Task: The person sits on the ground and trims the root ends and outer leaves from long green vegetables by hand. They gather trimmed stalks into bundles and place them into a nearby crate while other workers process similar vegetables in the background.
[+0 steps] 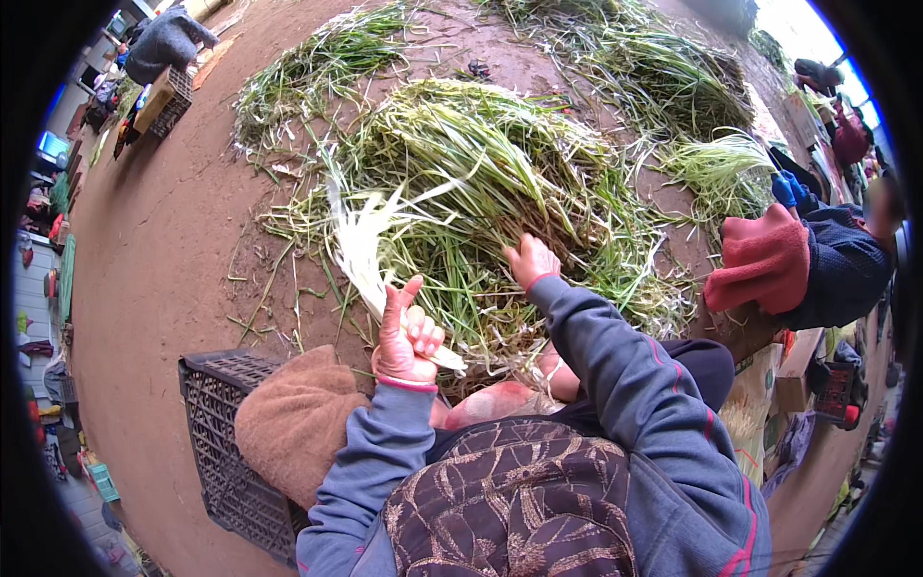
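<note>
My left hand is closed around a bunch of pale, stripped leafy stalks, its thumb raised. The white stalk ends poke out on the right of the fist, and the leaves fan upward, partly blurred. A large heap of long green leafy stalks lies on the ground before me. My right hand is at the near right side of this heap, fingers bent together at the brownish stalk ends. Whether it grips a stalk cannot be told. Loose leaves and peelings lie around the heap, close to my knees.
A black plastic crate stands at my left, a brown cloth beside it. More stalk piles lie beyond. At right sits a co-worker with a red cloth and blue gloves, holding stalks. Another crate stands far left.
</note>
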Motion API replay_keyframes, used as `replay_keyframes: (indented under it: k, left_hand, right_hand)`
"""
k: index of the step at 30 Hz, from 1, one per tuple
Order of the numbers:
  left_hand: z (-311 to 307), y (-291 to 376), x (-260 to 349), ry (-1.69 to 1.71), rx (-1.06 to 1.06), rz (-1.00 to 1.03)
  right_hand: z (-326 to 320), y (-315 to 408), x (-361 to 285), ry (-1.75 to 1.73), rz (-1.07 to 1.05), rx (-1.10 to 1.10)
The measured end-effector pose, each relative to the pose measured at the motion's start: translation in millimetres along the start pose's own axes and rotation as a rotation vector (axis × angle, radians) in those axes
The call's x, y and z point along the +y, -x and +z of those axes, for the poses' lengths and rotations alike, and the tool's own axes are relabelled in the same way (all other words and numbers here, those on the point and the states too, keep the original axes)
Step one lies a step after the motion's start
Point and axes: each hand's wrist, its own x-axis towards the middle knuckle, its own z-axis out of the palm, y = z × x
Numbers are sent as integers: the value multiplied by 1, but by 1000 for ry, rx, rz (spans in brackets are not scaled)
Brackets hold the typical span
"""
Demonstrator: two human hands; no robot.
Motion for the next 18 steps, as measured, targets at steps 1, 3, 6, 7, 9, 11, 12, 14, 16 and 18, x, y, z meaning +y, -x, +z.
replay_keyframes:
  k: [1, 3, 6, 7, 9, 11, 12, 14, 16, 18]
  left_hand:
    - [-1, -3, 0, -90, 54, -17]
    - [-5, -7, -11, -142, 212, -139]
    - [-20, -11, -29, -178, 274, -246]
    - [-25, -13, -35, -242, 327, -244]
    - [-30, -17, -46, -217, 357, -213]
    - [-34, -18, -50, -353, 332, -236]
    - [-34, -17, -52, -361, 340, -239]
    - [-34, -14, -53, -380, 325, -252]
    - [-32, -8, -53, -371, 296, -288]
    - [-29, -2, -50, -385, 247, -284]
  right_hand:
    - [3, 6, 10, 112, -25, -82]
    - [4, 14, 18, 154, -110, -148]
    - [-6, 30, 7, 24, -277, -102]
    - [-13, 38, 0, -52, -328, -92]
    - [-31, 62, -16, -247, -359, -123]
    - [-51, 93, -28, -328, -397, -284]
    - [-59, 108, -33, -353, -424, -343]
    - [-71, 133, -37, -378, -450, -420]
    - [-77, 146, -35, -393, -439, -462]
    - [-76, 143, -32, -497, -300, -547]
